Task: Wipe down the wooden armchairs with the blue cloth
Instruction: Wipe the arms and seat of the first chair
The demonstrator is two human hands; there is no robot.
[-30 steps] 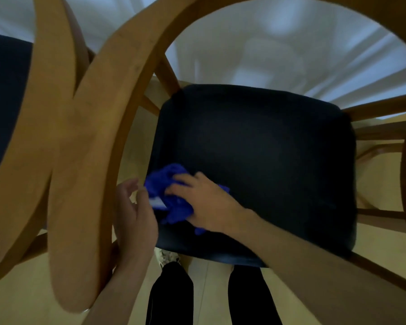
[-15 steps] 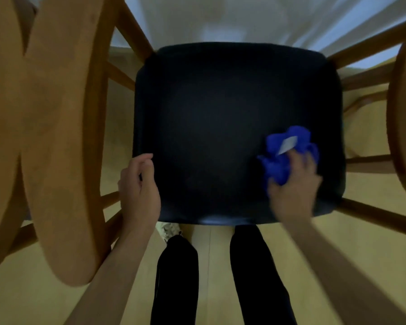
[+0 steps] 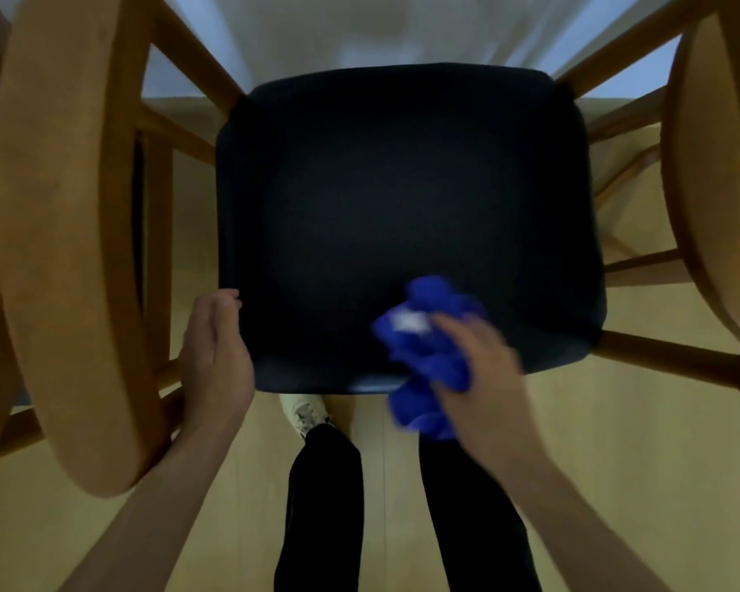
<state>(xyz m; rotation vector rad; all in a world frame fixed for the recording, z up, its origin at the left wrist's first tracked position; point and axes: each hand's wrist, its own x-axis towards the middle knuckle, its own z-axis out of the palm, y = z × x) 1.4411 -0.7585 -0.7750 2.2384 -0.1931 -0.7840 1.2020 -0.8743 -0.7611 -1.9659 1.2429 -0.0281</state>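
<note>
I look straight down on a wooden armchair with a dark padded seat [image 3: 402, 207]. My right hand [image 3: 479, 378] grips the bunched blue cloth [image 3: 428, 356] at the seat's near edge, right of its middle; part of the cloth hangs over the edge, and both are blurred by motion. My left hand [image 3: 216, 356] holds the seat's near left corner, thumb on top. The chair's left wooden arm [image 3: 73, 249] curves close to the camera, and the right arm [image 3: 710, 185] stands at the frame's right side.
My two legs in black trousers [image 3: 325, 506] and a pale shoe [image 3: 304, 414] stand on a light wooden floor [image 3: 616, 463] in front of the chair. Wooden rungs [image 3: 658, 352] run under the seat. White curtain folds [image 3: 381, 27] hang behind.
My right hand has swept the cloth from the seat's right side back towards the near middle edge, after crossing from the left. My left hand stays on the near left corner.
</note>
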